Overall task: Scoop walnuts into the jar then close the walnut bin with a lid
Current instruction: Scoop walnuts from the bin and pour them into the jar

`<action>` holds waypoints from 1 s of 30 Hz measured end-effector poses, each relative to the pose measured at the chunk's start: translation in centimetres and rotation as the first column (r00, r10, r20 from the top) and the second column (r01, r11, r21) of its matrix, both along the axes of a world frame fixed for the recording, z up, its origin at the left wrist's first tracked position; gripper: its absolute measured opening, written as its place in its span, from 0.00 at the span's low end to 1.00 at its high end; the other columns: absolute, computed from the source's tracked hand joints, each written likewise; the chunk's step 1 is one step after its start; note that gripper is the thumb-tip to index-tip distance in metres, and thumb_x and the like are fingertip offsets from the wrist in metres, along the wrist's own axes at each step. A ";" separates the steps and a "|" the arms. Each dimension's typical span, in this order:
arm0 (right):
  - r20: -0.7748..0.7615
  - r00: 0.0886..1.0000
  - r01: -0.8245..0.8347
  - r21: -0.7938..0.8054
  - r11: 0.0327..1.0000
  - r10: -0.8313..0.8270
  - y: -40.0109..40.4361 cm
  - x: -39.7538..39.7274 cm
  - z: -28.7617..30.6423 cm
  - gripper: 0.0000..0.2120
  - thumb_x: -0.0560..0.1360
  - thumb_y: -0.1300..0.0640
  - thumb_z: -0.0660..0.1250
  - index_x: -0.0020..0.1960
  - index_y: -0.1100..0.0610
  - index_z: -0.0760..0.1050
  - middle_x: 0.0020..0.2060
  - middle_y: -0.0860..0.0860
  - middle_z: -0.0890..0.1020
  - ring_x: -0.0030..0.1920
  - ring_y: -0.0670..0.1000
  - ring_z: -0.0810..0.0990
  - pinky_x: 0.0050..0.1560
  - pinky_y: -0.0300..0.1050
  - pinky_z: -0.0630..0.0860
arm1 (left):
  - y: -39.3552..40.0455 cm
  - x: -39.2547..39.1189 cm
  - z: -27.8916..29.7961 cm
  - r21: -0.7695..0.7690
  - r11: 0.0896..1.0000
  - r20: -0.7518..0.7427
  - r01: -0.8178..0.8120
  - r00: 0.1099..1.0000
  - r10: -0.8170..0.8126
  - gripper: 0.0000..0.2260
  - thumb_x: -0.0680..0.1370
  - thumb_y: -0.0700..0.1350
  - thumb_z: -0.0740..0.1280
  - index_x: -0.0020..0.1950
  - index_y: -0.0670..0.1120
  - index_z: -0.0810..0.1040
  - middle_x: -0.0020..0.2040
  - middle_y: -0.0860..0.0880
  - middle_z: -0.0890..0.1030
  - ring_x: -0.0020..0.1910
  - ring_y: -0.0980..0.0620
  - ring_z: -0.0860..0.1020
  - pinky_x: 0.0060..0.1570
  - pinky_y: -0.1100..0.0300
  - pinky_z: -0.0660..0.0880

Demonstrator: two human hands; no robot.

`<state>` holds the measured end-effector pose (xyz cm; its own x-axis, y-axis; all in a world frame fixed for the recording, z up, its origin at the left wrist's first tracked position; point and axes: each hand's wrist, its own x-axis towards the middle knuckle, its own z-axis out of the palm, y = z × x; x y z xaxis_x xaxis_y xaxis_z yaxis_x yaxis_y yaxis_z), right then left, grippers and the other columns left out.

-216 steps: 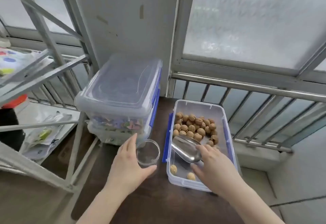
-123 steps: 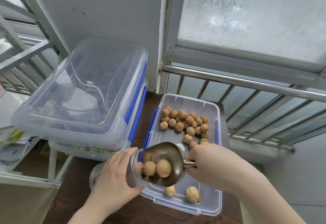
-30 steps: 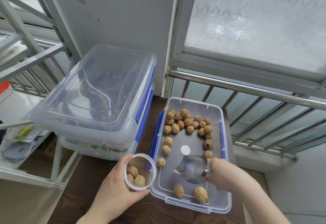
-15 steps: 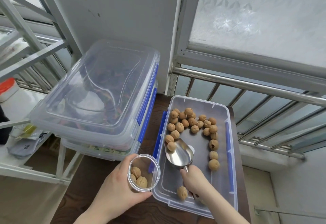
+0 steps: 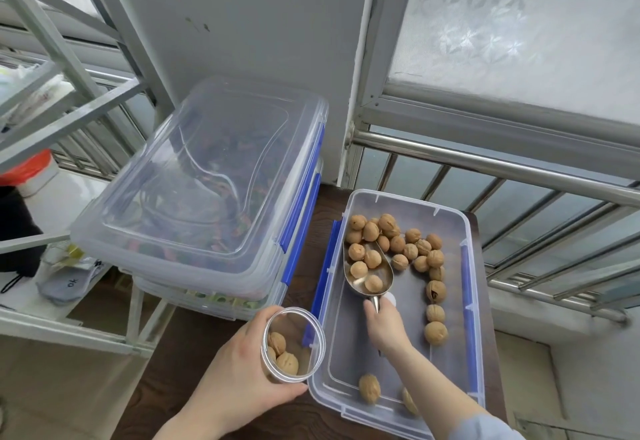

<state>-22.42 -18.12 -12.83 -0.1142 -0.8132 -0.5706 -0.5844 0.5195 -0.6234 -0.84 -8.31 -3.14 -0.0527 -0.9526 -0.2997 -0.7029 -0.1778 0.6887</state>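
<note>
Head view looks down on the walnuts [image 5: 398,245], most of them heaped at the far end of the open clear walnut bin [image 5: 474,353], beyond the right hand [image 5: 384,327]; a few trail down the bin's right side, and two lie at its near end, by the right forearm; four sit in the bowl of the metal scoop [image 5: 369,271], which points away from the person into the heap; the right hand grasps the scoop's handle from behind, fingers closed round it; the left hand [image 5: 239,384] is wrapped round the clear jar [image 5: 294,344], tilted with its mouth toward the camera, just beside the bin's left wall; at least three walnuts rest inside the jar; both hands are over a dark wooden worktop [image 5: 194,342]; beyond the left hand stand two stacked clear storage boxes [image 5: 214,197] with blue latches and coloured contents, lids on; left of that hand is a grey metal rack [image 5: 69,100] with bags on a shelf; past the right hand runs a steel railing [image 5: 502,165] under frosted glass.
</note>
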 end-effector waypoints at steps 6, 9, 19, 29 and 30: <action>0.088 0.996 -0.011 -0.098 0.995 0.019 2.4 -2.1 -0.2 0.10 0.79 0.53 0.59 0.43 0.59 0.70 0.33 0.51 0.74 0.35 0.50 0.71 0.35 0.46 0.68 | 0.0 -0.2 0.1 -0.021 0.999 -0.035 -0.043 0.998 0.043 0.37 0.55 0.63 0.76 0.57 0.71 0.59 0.53 0.71 0.70 0.51 0.73 0.70 0.44 0.77 0.67; 0.152 0.986 -0.040 -0.158 0.987 0.064 3.7 -3.7 1.3 0.08 0.78 0.53 0.61 0.39 0.51 0.70 0.28 0.44 0.73 0.32 0.46 0.69 0.35 0.44 0.68 | 0.0 -0.5 0.1 -0.043 0.997 -0.060 -0.065 0.996 0.063 0.36 0.54 0.63 0.77 0.56 0.71 0.60 0.52 0.72 0.71 0.52 0.71 0.71 0.45 0.75 0.68; 0.005 0.817 -0.577 0.030 0.816 0.577 3.7 -8.2 16.2 0.12 0.73 0.49 0.66 0.36 0.57 0.75 0.25 0.46 0.75 0.27 0.44 0.70 0.32 0.40 0.68 | 0.4 -1.0 0.0 -0.088 0.992 -0.061 -0.091 0.994 0.086 0.43 0.55 0.65 0.76 0.66 0.64 0.61 0.55 0.70 0.69 0.49 0.77 0.69 0.45 0.73 0.67; -0.399 0.490 -0.771 0.217 0.599 0.775 4.5 -1.4 21.8 0.15 0.72 0.54 0.62 0.30 0.57 0.62 0.28 0.53 0.65 0.30 0.56 0.64 0.27 0.45 0.60 | 1.4 -0.9 -0.8 -0.186 0.982 0.008 -0.036 0.999 0.038 0.41 0.56 0.59 0.77 0.66 0.61 0.64 0.56 0.73 0.67 0.57 0.67 0.69 0.49 0.73 0.66; -0.409 0.476 -0.775 0.223 0.592 0.778 4.7 -1.0 21.9 0.15 0.72 0.56 0.61 0.29 0.57 0.61 0.28 0.53 0.64 0.29 0.55 0.63 0.26 0.44 0.59 | 1.5 -0.8 -0.9 -0.192 0.981 0.006 -0.042 0.999 0.044 0.41 0.55 0.59 0.77 0.66 0.60 0.65 0.57 0.71 0.69 0.57 0.67 0.71 0.49 0.72 0.68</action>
